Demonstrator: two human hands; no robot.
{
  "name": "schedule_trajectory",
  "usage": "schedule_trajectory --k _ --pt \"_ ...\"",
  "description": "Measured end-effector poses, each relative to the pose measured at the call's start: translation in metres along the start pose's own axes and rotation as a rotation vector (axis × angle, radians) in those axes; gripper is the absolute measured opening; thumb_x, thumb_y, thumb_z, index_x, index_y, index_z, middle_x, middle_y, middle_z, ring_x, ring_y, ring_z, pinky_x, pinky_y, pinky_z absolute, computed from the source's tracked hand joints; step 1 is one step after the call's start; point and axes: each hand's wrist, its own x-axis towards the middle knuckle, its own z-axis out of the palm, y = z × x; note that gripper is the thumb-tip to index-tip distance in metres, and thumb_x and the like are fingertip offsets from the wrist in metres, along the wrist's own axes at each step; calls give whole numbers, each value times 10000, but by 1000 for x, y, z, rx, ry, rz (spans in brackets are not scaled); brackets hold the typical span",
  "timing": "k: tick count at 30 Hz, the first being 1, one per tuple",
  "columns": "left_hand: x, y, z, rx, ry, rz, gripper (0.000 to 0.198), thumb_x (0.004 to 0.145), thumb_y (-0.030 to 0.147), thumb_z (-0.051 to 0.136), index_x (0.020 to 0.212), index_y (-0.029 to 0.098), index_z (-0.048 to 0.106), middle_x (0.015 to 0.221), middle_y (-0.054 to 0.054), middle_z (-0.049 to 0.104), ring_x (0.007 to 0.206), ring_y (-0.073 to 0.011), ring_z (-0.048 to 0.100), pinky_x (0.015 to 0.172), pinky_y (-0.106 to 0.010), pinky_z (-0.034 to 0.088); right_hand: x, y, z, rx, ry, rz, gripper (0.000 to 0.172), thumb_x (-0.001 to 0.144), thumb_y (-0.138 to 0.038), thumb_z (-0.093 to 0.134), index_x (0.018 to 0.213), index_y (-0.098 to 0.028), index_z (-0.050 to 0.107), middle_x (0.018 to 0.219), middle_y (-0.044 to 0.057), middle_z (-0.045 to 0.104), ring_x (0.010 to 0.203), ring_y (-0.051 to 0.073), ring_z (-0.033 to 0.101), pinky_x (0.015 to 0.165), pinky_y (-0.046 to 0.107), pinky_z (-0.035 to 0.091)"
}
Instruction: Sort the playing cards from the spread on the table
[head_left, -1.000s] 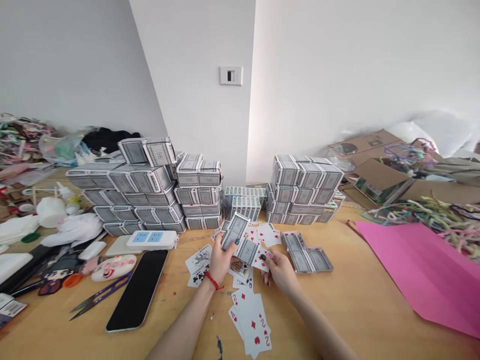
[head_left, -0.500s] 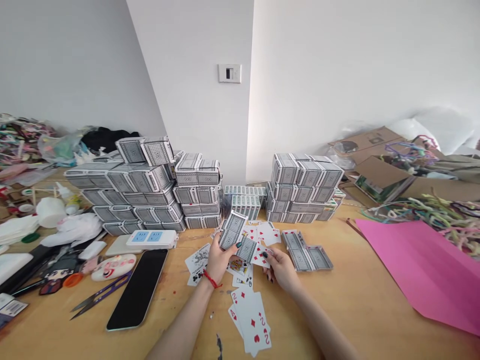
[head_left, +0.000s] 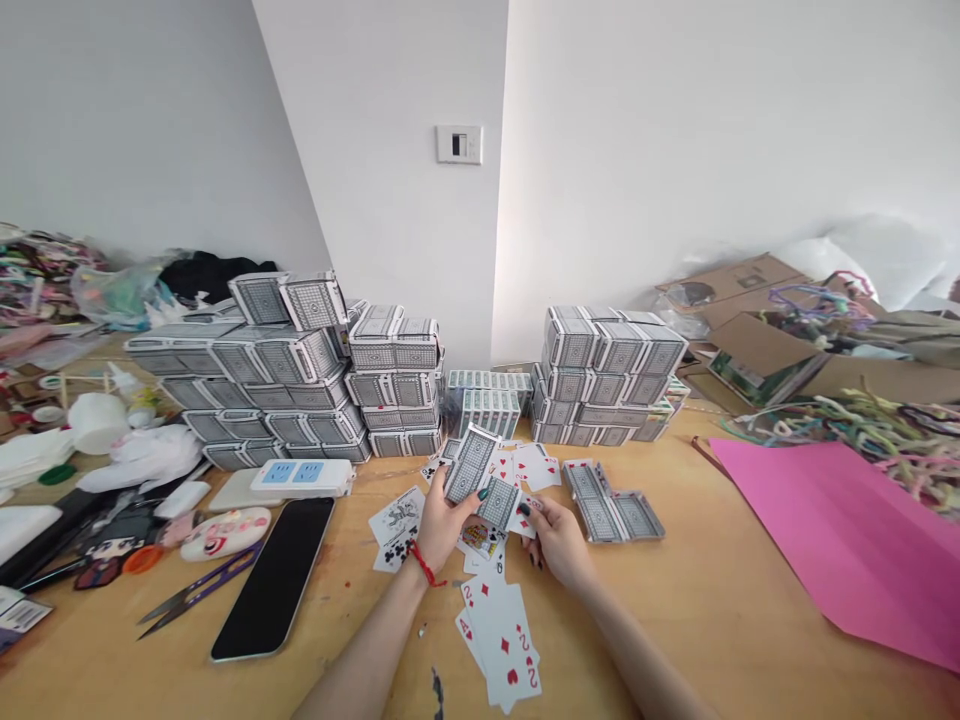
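Hands: left hand [head_left: 437, 522] grips patterned rectangular cards [head_left: 471, 464]; right hand [head_left: 556, 540] pinches card [head_left: 498, 503].

Bright, even daylight, soft shadows, sharp centre, wide-angle stretching at edges.

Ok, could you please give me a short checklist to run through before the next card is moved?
1. The left hand grips the deck, backs up: ok.
2. The right hand pinches a card beside the deck: ok.
3. That card's face is readable: cannot tell, its back faces the camera.
4. The face-up cards by the wrists are squared: not ok, they lie fanned and overlapping.
5. The open box lies flat on the table, right of the hands: ok.
6. The phone and scissors lie apart from the cards: ok.
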Motion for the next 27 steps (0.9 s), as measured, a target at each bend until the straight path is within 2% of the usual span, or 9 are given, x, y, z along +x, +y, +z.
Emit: schedule_trajectory --k 14,27 --pt "0 -6 -1 31 -47 16 457 637 277 640 1005 205 380 908 -54 601 747 -212 628 580 -333 549 -2 1 1 74 -12 79 417 656 -598 479 619 -193 385 417 -43 538 250 92 452 246 181 267" --pt "-5 0 3 79 -58 51 402 664 275 614 995 200 399 924 -60 602 761 -203 618 576 -320 545 -4 -1 -4 242 -169 124 390 660 -534 547 635 -166 423 503 -4 595 331 104 528 313 190 371"
